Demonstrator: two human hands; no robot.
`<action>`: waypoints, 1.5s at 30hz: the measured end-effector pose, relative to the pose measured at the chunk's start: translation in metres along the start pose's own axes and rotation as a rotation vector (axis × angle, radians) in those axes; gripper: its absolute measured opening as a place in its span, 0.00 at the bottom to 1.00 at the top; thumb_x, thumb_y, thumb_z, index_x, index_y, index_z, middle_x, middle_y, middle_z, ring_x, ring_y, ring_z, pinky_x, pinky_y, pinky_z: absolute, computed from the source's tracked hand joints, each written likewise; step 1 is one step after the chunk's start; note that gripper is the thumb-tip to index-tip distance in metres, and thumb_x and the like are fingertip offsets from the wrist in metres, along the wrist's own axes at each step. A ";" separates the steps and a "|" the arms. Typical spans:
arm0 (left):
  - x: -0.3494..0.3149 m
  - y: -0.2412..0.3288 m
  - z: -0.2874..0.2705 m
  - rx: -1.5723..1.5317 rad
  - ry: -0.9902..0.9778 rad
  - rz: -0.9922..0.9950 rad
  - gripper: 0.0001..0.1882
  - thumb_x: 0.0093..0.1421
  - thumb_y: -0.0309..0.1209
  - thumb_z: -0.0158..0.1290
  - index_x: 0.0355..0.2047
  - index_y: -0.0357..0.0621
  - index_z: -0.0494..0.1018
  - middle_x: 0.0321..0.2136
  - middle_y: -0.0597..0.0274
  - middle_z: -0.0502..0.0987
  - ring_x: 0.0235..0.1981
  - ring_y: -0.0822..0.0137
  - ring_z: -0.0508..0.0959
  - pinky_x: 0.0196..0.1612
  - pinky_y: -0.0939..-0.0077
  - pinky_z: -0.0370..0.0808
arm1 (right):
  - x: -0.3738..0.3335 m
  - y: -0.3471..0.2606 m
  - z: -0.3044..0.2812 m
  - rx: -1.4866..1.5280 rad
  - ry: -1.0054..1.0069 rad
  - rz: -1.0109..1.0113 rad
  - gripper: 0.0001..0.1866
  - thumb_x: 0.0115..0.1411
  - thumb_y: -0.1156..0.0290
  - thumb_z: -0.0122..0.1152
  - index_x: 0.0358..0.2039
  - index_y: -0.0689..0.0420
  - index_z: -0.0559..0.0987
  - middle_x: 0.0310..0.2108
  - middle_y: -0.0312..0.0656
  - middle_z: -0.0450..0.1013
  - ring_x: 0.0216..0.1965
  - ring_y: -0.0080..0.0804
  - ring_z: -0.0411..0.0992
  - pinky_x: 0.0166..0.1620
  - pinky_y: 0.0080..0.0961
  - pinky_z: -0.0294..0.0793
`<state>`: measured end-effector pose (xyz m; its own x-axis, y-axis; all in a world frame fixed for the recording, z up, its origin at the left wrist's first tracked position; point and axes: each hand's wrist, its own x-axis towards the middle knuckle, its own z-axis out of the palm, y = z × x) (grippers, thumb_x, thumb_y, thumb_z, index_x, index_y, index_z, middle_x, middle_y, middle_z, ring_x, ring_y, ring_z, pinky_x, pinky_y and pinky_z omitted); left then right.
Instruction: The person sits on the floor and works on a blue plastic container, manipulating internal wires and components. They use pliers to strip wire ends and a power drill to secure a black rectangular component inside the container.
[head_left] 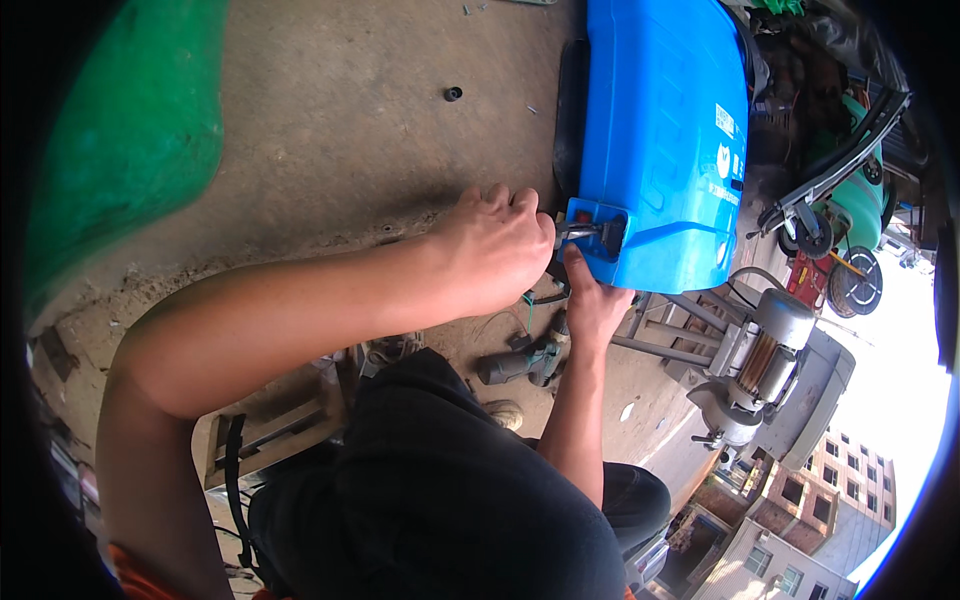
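Note:
A large blue plastic housing [660, 150] with a rounded front and pale labels stands ahead of me, right of the middle. Near its lower left corner is a square recess [617, 215] with a small red part at its edge. My left hand [500, 240] is closed round a dark metal tool that looks like pliers [602, 232], whose front end reaches into the recess. Just below, my right hand [594, 298] grips the housing's lower edge. Its thumb lies up by the tool, and its other fingers are mostly hidden.
A green cordless power tool [530, 360] lies on the ground below my hands. At the right stand a motor on a metal frame [770, 350] and a green wheeled machine [855, 210]. A green sheet [140, 130] covers the left. A small black cap [453, 94] lies on the floor.

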<state>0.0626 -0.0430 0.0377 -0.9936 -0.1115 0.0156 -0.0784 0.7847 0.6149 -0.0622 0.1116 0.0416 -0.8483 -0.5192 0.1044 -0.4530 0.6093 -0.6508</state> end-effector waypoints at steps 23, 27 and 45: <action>0.028 -0.039 -0.023 -1.482 -0.612 -0.437 0.19 0.68 0.40 0.48 0.38 0.31 0.72 0.36 0.51 0.75 0.38 0.56 0.80 0.35 0.62 0.78 | 0.002 0.000 0.000 0.085 -0.018 -0.016 0.19 0.51 0.75 0.69 0.44 0.63 0.79 0.39 0.43 0.78 0.40 0.33 0.75 0.48 0.31 0.73; 0.030 -0.044 -0.024 -1.571 -0.662 -0.465 0.19 0.68 0.40 0.48 0.38 0.32 0.72 0.36 0.50 0.77 0.39 0.55 0.81 0.38 0.61 0.79 | 0.002 0.001 0.000 0.071 -0.017 -0.016 0.19 0.51 0.74 0.69 0.45 0.63 0.78 0.39 0.44 0.78 0.40 0.33 0.76 0.48 0.32 0.73; 0.034 -0.051 -0.017 -1.642 -0.719 -0.488 0.18 0.68 0.41 0.49 0.37 0.35 0.73 0.37 0.50 0.78 0.39 0.55 0.81 0.39 0.60 0.80 | 0.001 0.000 0.000 0.027 -0.016 -0.014 0.19 0.52 0.71 0.70 0.44 0.62 0.79 0.37 0.43 0.79 0.38 0.32 0.75 0.46 0.31 0.73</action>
<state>0.0342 -0.0973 0.0207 -0.7833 0.4745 -0.4015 -0.6215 -0.5860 0.5199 -0.0633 0.1113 0.0418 -0.8375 -0.5369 0.1017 -0.4566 0.5855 -0.6698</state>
